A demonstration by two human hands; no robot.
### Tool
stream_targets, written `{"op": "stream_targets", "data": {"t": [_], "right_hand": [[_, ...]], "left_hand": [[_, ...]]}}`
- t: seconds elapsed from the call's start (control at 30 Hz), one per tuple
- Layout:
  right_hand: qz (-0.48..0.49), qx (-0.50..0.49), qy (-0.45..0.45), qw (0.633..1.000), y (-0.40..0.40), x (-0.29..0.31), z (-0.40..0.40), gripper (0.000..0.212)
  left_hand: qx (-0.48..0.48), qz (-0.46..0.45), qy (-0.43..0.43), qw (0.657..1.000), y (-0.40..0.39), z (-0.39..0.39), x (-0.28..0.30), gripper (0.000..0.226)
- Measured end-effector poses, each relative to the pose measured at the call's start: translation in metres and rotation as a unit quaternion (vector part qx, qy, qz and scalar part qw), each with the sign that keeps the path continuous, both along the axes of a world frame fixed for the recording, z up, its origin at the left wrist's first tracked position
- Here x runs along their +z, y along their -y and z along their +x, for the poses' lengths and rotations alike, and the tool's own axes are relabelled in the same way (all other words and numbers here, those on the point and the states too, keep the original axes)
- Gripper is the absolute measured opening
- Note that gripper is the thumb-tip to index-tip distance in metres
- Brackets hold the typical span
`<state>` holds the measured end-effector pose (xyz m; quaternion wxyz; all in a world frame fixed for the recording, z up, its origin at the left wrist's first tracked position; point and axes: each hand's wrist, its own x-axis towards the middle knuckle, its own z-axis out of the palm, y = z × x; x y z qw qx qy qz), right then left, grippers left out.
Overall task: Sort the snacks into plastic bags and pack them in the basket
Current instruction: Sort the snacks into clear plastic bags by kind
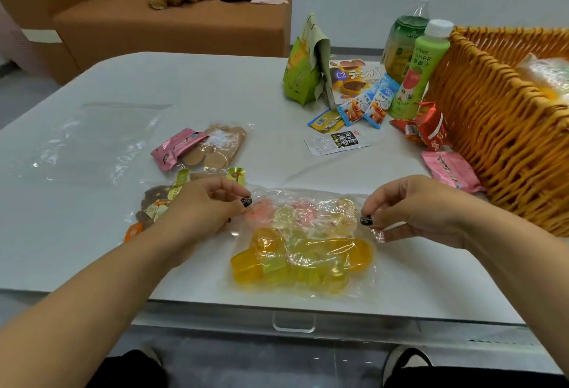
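Snacks are sorted on a white surface (pixel 215 86) beside the wicker basket (pixel 492 141), where a clear plastic bag (pixel 308 249) of jelly cups is pinched at its mouth by the left hand (pixel 206 206) and right hand (pixel 412 212); the seal is best pressed evenly corner to corner.

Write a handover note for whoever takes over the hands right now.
Left hand and right hand each pinch an end of the jelly bag's mouth.
The bag lies on the table, full of jelly cups, not yet in the basket.
The basket already holds one filled bag.
Left: loose snacks by the bottles, an empty bag far left.
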<state>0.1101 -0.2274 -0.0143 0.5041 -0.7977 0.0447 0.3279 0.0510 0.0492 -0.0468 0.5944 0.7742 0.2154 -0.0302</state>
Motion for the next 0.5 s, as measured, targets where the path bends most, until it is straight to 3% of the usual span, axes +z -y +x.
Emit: {"op": "stream_targets", "data": {"t": [0.2, 0.27, 0.37, 0.5], "right_hand": [[-0.011, 0.018, -0.004, 1.0, -0.006, -0.001, -0.001, 0.024], [-0.023, 0.023, 0.002, 0.999, -0.009, 0.0, -0.002, 0.025], [-0.043, 0.026, 0.013, 0.999, -0.011, 0.002, -0.003, 0.026], [-0.056, 0.033, 0.034, 0.997, -0.012, 0.004, -0.005, 0.025]], "left_hand": [[0.001, 0.115, 0.054, 0.992, 0.014, 0.001, -0.009, 0.015], [-0.02, 0.191, 0.091, 0.977, 0.014, 0.002, -0.011, 0.017], [-0.097, 0.314, 0.186, 0.926, 0.016, -0.001, -0.007, 0.033], [-0.28, 0.416, 0.286, 0.817, 0.024, -0.009, -0.004, 0.053]]}}
